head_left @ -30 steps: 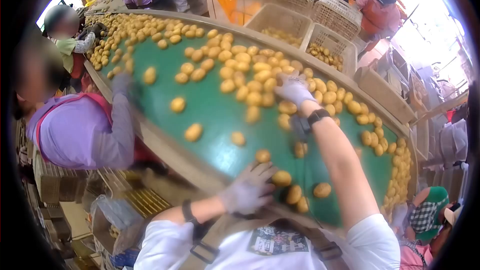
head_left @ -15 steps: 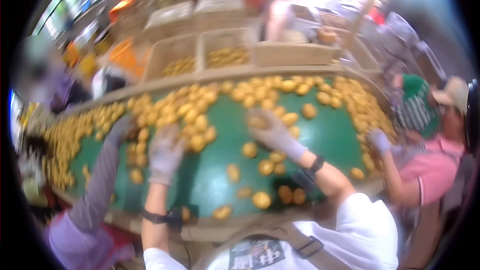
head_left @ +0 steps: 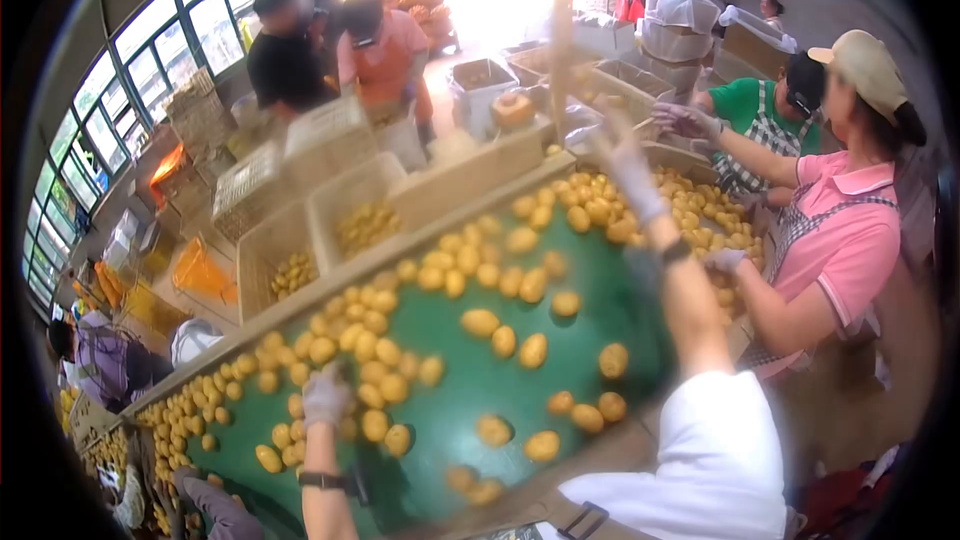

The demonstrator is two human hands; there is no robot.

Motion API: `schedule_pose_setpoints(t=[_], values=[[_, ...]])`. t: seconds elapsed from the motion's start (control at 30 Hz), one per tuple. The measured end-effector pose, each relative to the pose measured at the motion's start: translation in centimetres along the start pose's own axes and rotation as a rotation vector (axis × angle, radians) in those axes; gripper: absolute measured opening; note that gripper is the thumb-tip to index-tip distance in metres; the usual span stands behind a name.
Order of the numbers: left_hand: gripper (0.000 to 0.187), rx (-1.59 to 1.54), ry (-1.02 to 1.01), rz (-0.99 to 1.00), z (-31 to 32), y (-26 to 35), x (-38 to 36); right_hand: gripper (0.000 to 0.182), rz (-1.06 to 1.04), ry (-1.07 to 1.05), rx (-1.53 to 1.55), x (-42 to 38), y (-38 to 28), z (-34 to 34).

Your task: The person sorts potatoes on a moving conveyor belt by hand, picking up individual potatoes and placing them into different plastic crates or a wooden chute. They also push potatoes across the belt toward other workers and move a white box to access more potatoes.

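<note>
Yellow potatoes (head_left: 480, 322) lie across a green sorting table (head_left: 450, 420), thickest along its far side and right end. My left hand (head_left: 327, 398), in a pale glove, is down among the potatoes on the left part, its fingers curled over; what they hold is hidden. My right hand (head_left: 628, 165), also gloved, is raised with the arm stretched toward the far right corner. Its fingers are spread and slightly blurred, and I see nothing in them. A few potatoes (head_left: 588, 418) lie apart on the near side, between my arms.
Plastic crates (head_left: 275, 280) with potatoes stand beyond the table's wooden rim (head_left: 480, 172). A co-worker in pink (head_left: 845, 240) works at the right end, beside a person in green (head_left: 745, 110). Another worker's sleeve (head_left: 215, 505) is at lower left. A post (head_left: 562, 40) rises at the back.
My view has turned and tilted. My right hand has left a potato on the table and swung up to the far right corner. My left hand remains among the potatoes on the left.
</note>
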State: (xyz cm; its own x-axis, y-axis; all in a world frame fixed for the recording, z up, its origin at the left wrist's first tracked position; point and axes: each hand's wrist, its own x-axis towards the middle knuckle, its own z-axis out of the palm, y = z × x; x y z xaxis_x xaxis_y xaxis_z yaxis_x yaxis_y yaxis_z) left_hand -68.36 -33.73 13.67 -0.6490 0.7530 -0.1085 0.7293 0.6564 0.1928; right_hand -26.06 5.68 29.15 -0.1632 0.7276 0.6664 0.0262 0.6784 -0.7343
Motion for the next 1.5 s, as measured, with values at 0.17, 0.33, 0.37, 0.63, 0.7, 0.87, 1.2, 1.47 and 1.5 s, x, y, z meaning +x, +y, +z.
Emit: schedule_pose_setpoints(t=[0.17, 0.33, 0.37, 0.63, 0.7, 0.87, 1.2, 1.47, 1.5], values=[[0.062, -0.450, 0.332, 0.410, -4.6, 6.0, -4.9, 0.070, 0.231, -0.731, 0.007, -10.5, -6.5, 6.7], [0.074, -0.381, 0.525, 0.795, -10.1, 19.0, -10.6, 0.067, 0.097, -0.846, 0.533, -15.5, -14.0, 12.1], [0.073, -0.497, 0.490, 0.744, -10.6, 18.8, -11.2, 0.063, -0.086, -0.742, 0.503, -15.6, -14.6, 12.1], [0.060, -0.256, 0.309, 0.767, -4.8, 15.8, -8.9, 0.044, -0.417, 0.262, -0.794, 1.4, -1.4, -4.1], [0.055, -0.179, 0.250, 0.926, -2.6, 17.7, -7.6, 0.046, -0.008, -0.151, -1.084, 0.9, 2.8, -3.7], [0.044, 0.024, 0.144, 0.818, 3.4, 17.1, -7.6, 0.065, 0.262, -0.382, -1.077, -10.3, 10.2, 7.3], [0.036, 0.095, 0.049, 0.660, 1.4, 9.1, -12.7, 0.072, 0.038, -0.999, -0.569, -23.2, -7.0, 19.6], [0.040, 0.226, 0.094, -0.227, -3.4, -10.0, -18.8, 0.029, -0.175, -0.749, -0.543, -13.5, 0.0, 11.9], [0.042, 0.225, 0.131, -0.232, -3.7, -10.7, -20.4, 0.033, -0.162, -0.756, -0.686, -12.4, 1.5, 11.3]])
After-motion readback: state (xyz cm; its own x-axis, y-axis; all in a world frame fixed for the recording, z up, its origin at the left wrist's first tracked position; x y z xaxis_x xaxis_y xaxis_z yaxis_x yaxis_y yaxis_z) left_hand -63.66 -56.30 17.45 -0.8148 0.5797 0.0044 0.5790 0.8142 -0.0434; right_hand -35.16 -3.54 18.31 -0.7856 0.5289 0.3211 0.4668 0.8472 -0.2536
